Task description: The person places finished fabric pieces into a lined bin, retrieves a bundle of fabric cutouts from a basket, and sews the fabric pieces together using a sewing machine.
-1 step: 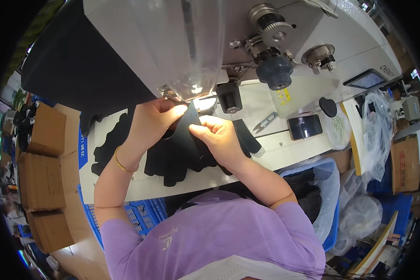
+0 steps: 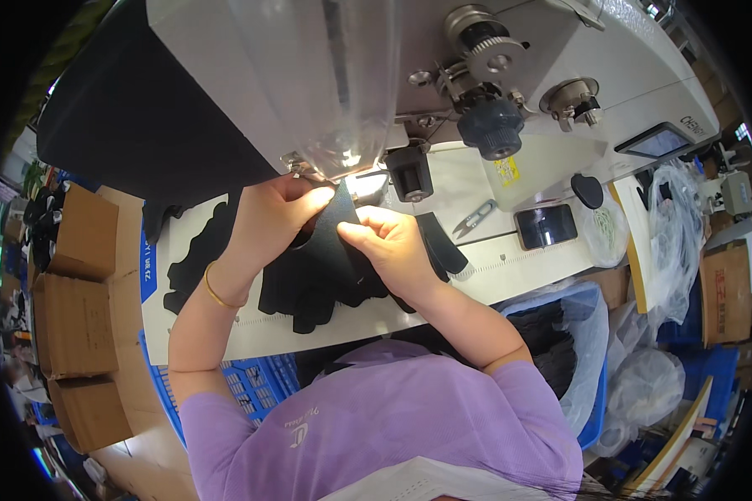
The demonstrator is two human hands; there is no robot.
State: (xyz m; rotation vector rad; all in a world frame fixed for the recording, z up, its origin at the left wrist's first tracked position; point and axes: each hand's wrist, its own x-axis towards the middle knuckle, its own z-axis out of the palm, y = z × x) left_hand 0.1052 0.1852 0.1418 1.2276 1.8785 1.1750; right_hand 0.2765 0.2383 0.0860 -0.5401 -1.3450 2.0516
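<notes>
A dark fabric piece is stretched between my two hands, its upper edge under the lit needle area of a sewing machine. My left hand pinches the cloth at its upper left, close to the machine's foot, which is mostly hidden. Thumb and fingers of my right hand are closed on the fabric's right edge, a little lower. The lower part of the cloth spreads over the white table. More dark cloth lies left of my left forearm, and another dark strip lies beside my right hand.
Thread snips and a phone lie on the table to the right. A lined blue bin with dark pieces stands near my right elbow, and a blue crate sits below the table's front edge. Cardboard boxes stand at left.
</notes>
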